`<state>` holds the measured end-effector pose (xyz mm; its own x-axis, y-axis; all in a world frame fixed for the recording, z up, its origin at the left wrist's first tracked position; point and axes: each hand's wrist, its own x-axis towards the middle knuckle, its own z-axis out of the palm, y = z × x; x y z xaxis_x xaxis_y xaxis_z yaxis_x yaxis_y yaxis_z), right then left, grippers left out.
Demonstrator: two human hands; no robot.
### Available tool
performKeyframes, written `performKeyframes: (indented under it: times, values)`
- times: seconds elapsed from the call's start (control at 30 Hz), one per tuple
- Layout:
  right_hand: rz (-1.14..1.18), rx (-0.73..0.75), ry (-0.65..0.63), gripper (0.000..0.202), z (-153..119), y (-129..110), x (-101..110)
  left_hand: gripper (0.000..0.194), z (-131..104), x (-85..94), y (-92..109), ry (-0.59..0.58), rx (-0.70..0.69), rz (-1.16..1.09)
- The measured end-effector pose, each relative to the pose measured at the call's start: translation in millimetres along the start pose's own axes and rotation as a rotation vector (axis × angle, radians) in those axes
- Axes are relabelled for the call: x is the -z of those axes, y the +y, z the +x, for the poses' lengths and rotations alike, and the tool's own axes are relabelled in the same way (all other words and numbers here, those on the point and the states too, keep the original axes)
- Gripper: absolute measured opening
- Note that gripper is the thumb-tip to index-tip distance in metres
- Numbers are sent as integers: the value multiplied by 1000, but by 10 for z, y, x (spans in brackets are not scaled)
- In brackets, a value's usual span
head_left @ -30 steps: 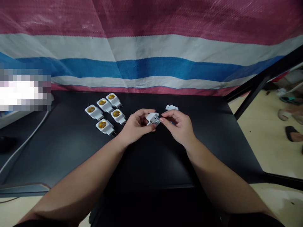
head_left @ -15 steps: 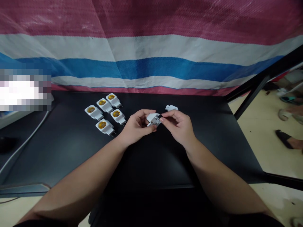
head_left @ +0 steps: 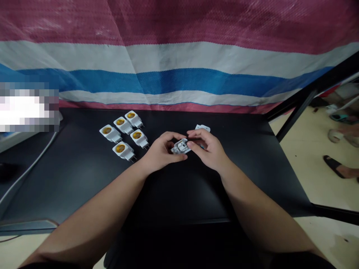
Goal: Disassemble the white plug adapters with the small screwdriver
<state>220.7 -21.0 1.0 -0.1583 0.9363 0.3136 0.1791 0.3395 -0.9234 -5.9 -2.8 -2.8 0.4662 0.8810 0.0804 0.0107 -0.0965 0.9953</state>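
In my left hand (head_left: 161, 153), thumb and fingers curl around the edges of a white plastic lamp socket housing (head_left: 180, 146). Its open side faces up and small inner parts show, too small to name. My right hand (head_left: 206, 147) is closed at the right end of the housing, thumb and fingertips touching it. A bit of teal shows between the right fingers; I cannot make out what it is. Just beyond the right hand lies another white plastic piece (head_left: 203, 127), partly hidden by the fingers.
Left of my hands, several white plug-in lamp sockets (head_left: 120, 148) with gold-coloured insides and metal pins lie on the black table (head_left: 84, 186). A white cable (head_left: 33, 160) runs along the left side. A striped tarp (head_left: 179, 80) hangs behind, and a black frame bar (head_left: 294, 112) rises at right.
The housing has been tilted so that its open inside faces up more. My right fingers have shifted and spread slightly over its right end; the dark bit in their pinch no longer shows clearly.
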Motion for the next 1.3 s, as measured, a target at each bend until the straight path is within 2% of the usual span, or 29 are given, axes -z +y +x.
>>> performKeyframes:
  times: [0.1, 0.17, 0.23, 0.33, 0.47, 0.6, 0.67, 0.77, 0.8, 0.93, 1.1, 1.3]
  values:
    - [-375, 122, 175, 9, 68, 96, 206, 51, 8, 63, -23, 70, -35, 329]
    - [-534, 88, 261, 12, 113, 201, 373, 52, 11, 98, -16, 54, -10, 413]
    - [-634, 7, 244, 16, 143, 330, 504, 51, 11, 114, 1, 31, 40, 405]
    - [-642, -37, 156, 17, 169, 504, 580, 42, 8, 110, 25, 3, 75, 389]
    - [-670, -7, 155, 17, 209, 579, 540, 39, 8, 92, 28, -18, 37, 384]
    - [-574, 44, 238, 16, 213, 415, 471, 40, 21, 92, -8, -19, 12, 374]
    - [-463, 121, 196, 22, 177, 271, 418, 41, 29, 95, -38, -5, -5, 368]
    - [-365, 222, -17, 23, 95, 76, 307, 41, 35, 95, -76, 2, -5, 348]
    - [-356, 243, -52, 24, 71, 34, 268, 41, 35, 93, -84, -2, 4, 343]
    - [-315, 287, -91, 22, 18, 3, 144, 46, 35, 82, -87, -17, 40, 315]
    - [-395, 243, -175, 18, 12, 62, 83, 40, 40, 72, -81, -16, 9, 304]
    - [-392, 283, -152, 17, 9, 41, 86, 43, 41, 75, -98, -15, 21, 328]
